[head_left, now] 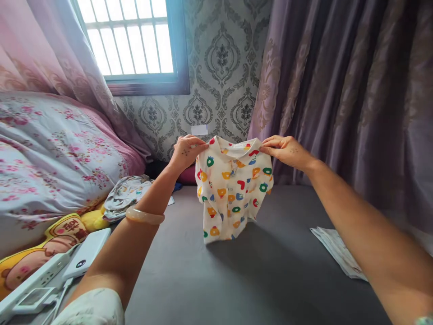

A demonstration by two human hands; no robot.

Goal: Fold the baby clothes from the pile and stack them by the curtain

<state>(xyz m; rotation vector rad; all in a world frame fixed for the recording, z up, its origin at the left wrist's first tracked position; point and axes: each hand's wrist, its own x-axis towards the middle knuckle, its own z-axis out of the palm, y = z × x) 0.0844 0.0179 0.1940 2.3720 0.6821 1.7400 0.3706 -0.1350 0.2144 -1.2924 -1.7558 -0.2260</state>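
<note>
A person's left hand [186,152] and right hand [287,150] each pinch a shoulder of a small white shirt [232,189] printed with bright shapes, holding it up so its hem just brushes the grey bed surface [257,275]. To handle it well, the pinches should stay level and the cloth taut, so the shirt hangs flat and its sides line up. A pale bangle [145,215] circles the left wrist. Folded cloth [338,250] lies to the right, crumpled clothes [126,194] and a floral quilt [50,153] to the left. Purple curtains [355,90], patterned wallpaper and a barred window [126,36] stand behind.
</note>
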